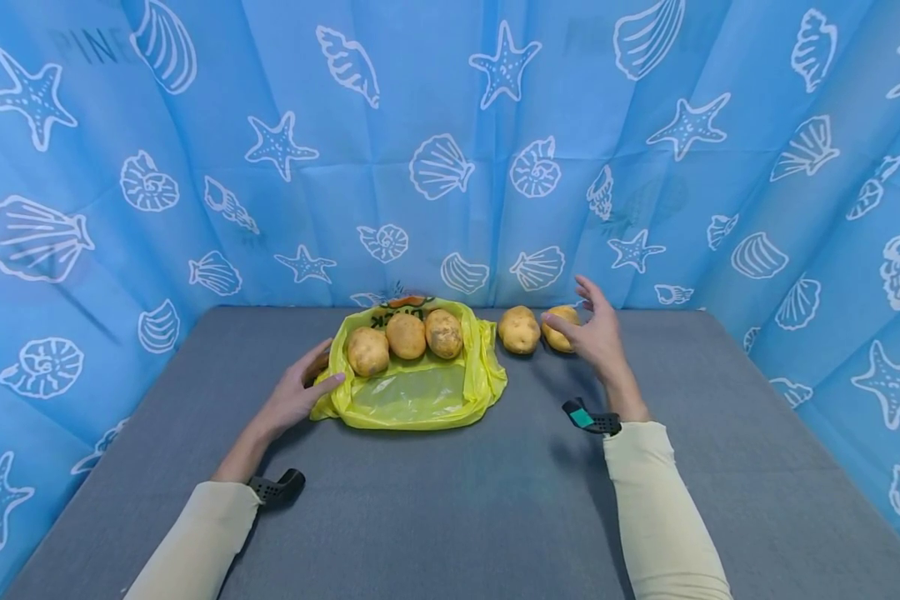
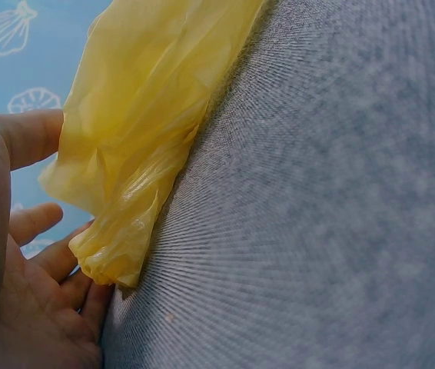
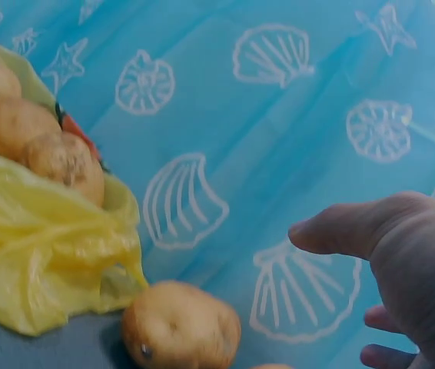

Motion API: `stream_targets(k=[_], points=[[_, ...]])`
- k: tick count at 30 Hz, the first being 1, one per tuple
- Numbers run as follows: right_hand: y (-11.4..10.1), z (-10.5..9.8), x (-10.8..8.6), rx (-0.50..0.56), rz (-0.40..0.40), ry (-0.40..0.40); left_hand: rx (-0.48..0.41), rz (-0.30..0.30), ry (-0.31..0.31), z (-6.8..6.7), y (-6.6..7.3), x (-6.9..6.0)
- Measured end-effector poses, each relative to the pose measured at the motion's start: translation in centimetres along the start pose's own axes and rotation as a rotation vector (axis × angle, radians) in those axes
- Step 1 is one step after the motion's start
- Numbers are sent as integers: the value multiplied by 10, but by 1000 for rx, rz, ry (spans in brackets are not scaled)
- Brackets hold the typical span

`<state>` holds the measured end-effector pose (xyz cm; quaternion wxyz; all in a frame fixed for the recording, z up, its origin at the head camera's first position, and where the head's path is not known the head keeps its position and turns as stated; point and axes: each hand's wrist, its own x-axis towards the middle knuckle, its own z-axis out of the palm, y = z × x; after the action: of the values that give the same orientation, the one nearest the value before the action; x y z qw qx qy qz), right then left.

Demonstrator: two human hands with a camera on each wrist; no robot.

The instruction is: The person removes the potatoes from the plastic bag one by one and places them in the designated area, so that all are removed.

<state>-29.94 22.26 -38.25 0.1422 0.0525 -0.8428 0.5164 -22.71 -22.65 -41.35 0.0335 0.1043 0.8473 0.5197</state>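
Note:
A yellow plastic bag (image 1: 408, 417) lies with its mouth spread wide, and three potatoes (image 1: 406, 336) sit inside along its far side. My left hand (image 1: 297, 394) is at the bag's left edge, thumb over the rim and fingers beside the crumpled plastic (image 2: 137, 177) in the left wrist view. To the right of the bag, two more potatoes rest on the table: one whole in view (image 1: 519, 330), the other potato (image 1: 561, 327) partly covered by my right hand (image 1: 596, 333). That hand hovers above it, thumb and fingers apart. The right wrist view shows a potato (image 3: 180, 324) below the thumb.
The grey table (image 1: 450, 517) reaches back to a blue curtain (image 1: 450, 100) printed with shells and starfish, which also surrounds both sides. Black straps (image 1: 279, 489) are on both wrists.

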Motion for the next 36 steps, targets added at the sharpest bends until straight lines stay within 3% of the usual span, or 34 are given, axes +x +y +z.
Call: stream_targets(k=[9, 19, 29, 36], points=[[-27, 15, -5, -4, -82, -97, 0, 5, -3, 0, -2, 1], [-40, 39, -13, 6, -123, -213, -8, -1, 16, 0, -37, 15], [-48, 62, -21, -45, -162, -296, -33, 36, 25, 0, -41, 16], [-49, 76, -23, -10, -201, -367, -29, 29, 21, 1, -42, 16]])
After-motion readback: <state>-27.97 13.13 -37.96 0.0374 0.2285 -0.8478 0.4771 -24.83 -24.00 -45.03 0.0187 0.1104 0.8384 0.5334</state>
